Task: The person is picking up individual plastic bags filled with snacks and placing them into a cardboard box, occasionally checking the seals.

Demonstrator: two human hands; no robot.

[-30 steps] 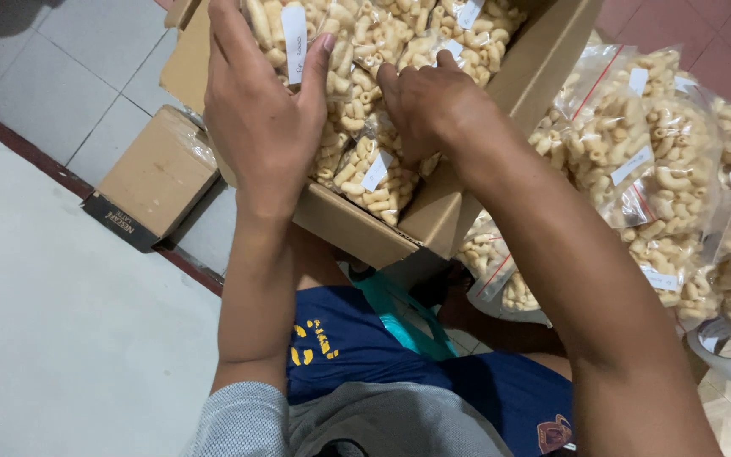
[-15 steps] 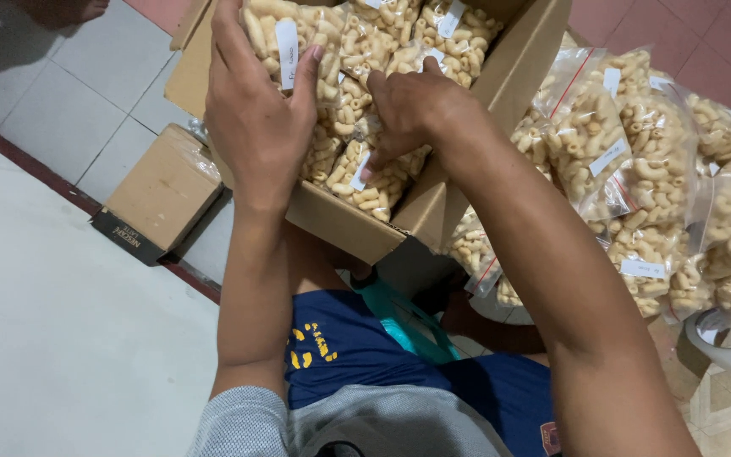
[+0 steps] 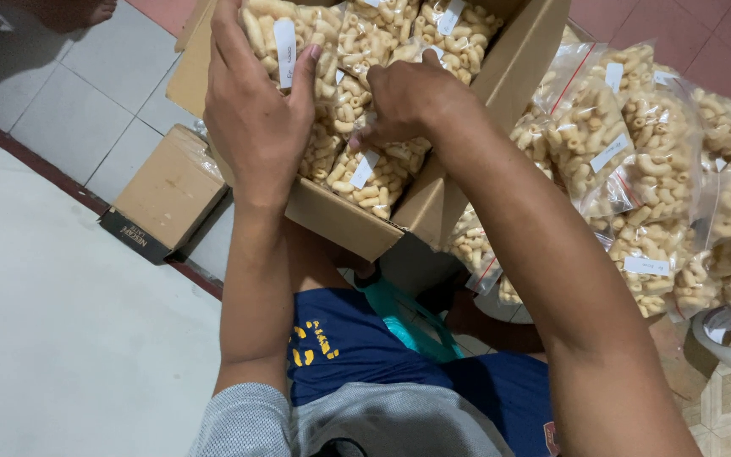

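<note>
Head view: the left hand [image 3: 255,118] lies spread over a clear packet of snacks [image 3: 285,38] standing in the cardboard box [image 3: 340,222]. The fingers are long and nearly flat and the thumb presses the packet's right side, so this grip is wide and only loosely closed on the bag. The right hand [image 3: 412,101] is curled, its fingertips pushed down between the packets just to the right of the left hand; whether this grip really pinches a bag, I cannot tell, because the fingers are hidden among them.

What could go wrong — I think the thin plastic may be squeezed too hard and the crisp pieces inside may break, or a packet may slip up and fall out over the near wall if the hands pull apart quickly.

The box is tightly filled; there is almost no free room between the bags. Its near edge sits just under both wrists, against the person's knees. To the right of the right hand lies a loose pile of packets [image 3: 628,169], near the box wall. To the left of the left hand, a small closed carton [image 3: 171,190] lies on the tiled floor [image 3: 103,93], with open floor beyond.
</note>
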